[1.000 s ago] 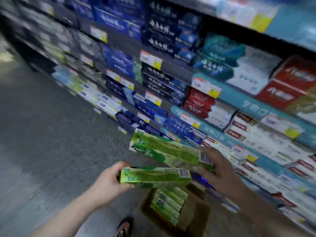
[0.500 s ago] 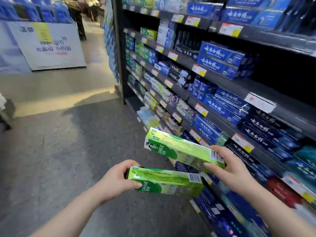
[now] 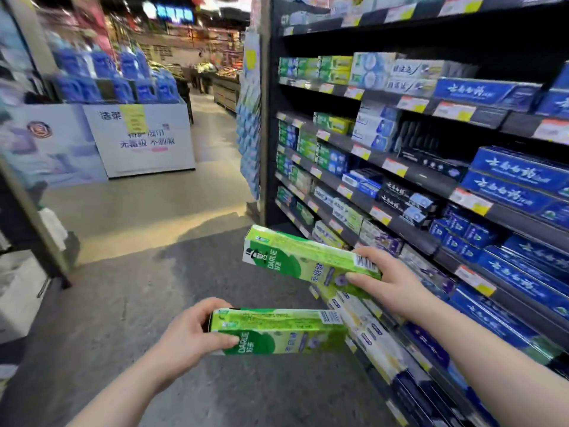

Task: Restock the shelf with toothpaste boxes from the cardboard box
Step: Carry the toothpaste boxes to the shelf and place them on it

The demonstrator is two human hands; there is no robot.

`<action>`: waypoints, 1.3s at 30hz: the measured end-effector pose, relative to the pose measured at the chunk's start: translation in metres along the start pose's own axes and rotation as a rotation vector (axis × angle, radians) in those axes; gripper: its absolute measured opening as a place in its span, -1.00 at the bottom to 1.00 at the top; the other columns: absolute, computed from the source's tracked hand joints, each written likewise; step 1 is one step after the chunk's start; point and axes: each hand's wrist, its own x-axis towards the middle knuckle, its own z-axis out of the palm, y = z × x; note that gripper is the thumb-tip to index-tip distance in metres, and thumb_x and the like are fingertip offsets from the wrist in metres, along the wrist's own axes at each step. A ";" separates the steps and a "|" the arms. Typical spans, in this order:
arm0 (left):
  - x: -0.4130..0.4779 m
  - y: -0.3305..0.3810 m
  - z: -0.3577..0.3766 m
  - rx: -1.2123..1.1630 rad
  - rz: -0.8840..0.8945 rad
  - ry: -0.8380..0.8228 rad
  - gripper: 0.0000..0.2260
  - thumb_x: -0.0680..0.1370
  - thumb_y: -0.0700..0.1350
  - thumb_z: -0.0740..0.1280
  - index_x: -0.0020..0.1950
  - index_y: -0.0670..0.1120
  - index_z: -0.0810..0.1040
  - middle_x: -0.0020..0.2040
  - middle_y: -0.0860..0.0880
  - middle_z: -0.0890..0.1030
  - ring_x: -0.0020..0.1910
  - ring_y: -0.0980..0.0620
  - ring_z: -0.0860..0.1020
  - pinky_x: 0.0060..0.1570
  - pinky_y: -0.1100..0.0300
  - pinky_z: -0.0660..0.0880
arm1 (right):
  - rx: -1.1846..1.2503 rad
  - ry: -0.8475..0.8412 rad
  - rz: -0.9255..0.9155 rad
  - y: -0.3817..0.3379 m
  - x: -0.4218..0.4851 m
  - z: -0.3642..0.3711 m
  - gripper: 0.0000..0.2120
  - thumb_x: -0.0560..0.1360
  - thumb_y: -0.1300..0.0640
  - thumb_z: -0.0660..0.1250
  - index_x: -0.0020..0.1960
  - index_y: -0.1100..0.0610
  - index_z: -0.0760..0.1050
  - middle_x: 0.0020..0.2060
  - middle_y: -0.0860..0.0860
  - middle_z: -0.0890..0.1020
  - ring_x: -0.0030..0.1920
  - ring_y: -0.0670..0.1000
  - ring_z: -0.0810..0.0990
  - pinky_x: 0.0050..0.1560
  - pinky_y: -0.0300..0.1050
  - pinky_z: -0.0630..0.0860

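Observation:
My left hand grips the left end of a green toothpaste box, held level and low in front of me. My right hand holds the right end of a second green toothpaste box, raised higher and tilted toward the dark shelf on my right. The shelf's tiers carry rows of green, white, black and blue toothpaste boxes behind yellow and white price tags. The cardboard box is out of view.
A grey floor stretches ahead to a lit aisle. A white promotional display stand topped with blue packs stands at the far left. A dark rack post leans along the left edge. The shelf's end panel stands ahead.
The view has swung up and leftward along the aisle, so the cardboard box dropped out of sight. Both hands still hold their green boxes, the right one raised a little.

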 end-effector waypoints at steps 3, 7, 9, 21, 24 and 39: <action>0.041 -0.006 -0.030 -0.047 -0.007 0.044 -0.53 0.02 0.00 0.48 -0.11 -0.06 0.58 -0.28 0.03 0.65 -0.29 0.13 0.56 -0.30 0.32 0.47 | -0.005 -0.011 -0.013 -0.007 0.057 0.015 -0.56 0.44 -0.06 0.32 0.28 0.02 0.38 0.22 -0.04 0.48 0.21 -0.01 0.45 0.12 -0.14 0.35; 0.113 -0.005 -0.071 -0.077 -0.005 0.051 -0.56 0.12 -0.16 0.48 -0.03 -0.16 0.54 -0.31 0.04 0.66 -0.33 0.20 0.58 -0.35 0.40 0.46 | 0.021 -0.025 -0.057 -0.012 0.146 0.037 -0.58 0.44 -0.05 0.32 0.26 0.02 0.38 0.21 -0.07 0.47 0.22 -0.01 0.45 0.16 -0.10 0.37; 0.155 -0.001 -0.090 -0.097 -0.011 0.066 -0.59 0.18 -0.23 0.42 0.01 -0.23 0.52 -0.32 0.01 0.63 -0.38 0.23 0.57 -0.42 0.43 0.43 | 0.031 -0.028 -0.076 -0.017 0.196 0.044 -0.57 0.45 -0.05 0.32 0.27 0.03 0.37 0.20 -0.09 0.46 0.18 -0.02 0.46 0.13 -0.11 0.39; 0.358 0.009 -0.208 -0.196 -0.019 0.147 -0.52 0.18 -0.21 0.43 0.07 -0.23 0.48 -0.18 -0.05 0.60 -0.37 0.26 0.59 -0.40 0.45 0.45 | 0.106 -0.111 -0.112 -0.058 0.456 0.085 -0.75 0.44 0.04 0.34 0.04 -0.17 0.35 0.06 -0.10 0.47 0.12 -0.06 0.44 0.13 -0.15 0.36; 0.404 -0.003 -0.246 -0.244 -0.007 0.154 -0.38 0.03 -0.09 0.52 0.05 -0.21 0.50 -0.25 -0.02 0.66 -0.30 0.18 0.63 -0.34 0.39 0.49 | 0.067 -0.124 -0.118 -0.067 0.513 0.107 -0.71 0.44 0.01 0.33 0.12 -0.13 0.34 0.08 -0.12 0.48 0.15 -0.07 0.45 0.11 -0.17 0.35; 0.696 0.020 -0.403 -0.102 0.076 -0.153 -0.19 -0.12 0.17 0.62 0.00 -0.19 0.53 -0.18 -0.12 0.68 -0.18 0.01 0.65 -0.21 0.25 0.52 | 0.120 0.145 0.100 -0.092 0.736 0.157 -0.67 0.45 0.00 0.33 0.18 -0.09 0.34 0.14 -0.16 0.42 0.21 -0.13 0.37 0.17 -0.21 0.30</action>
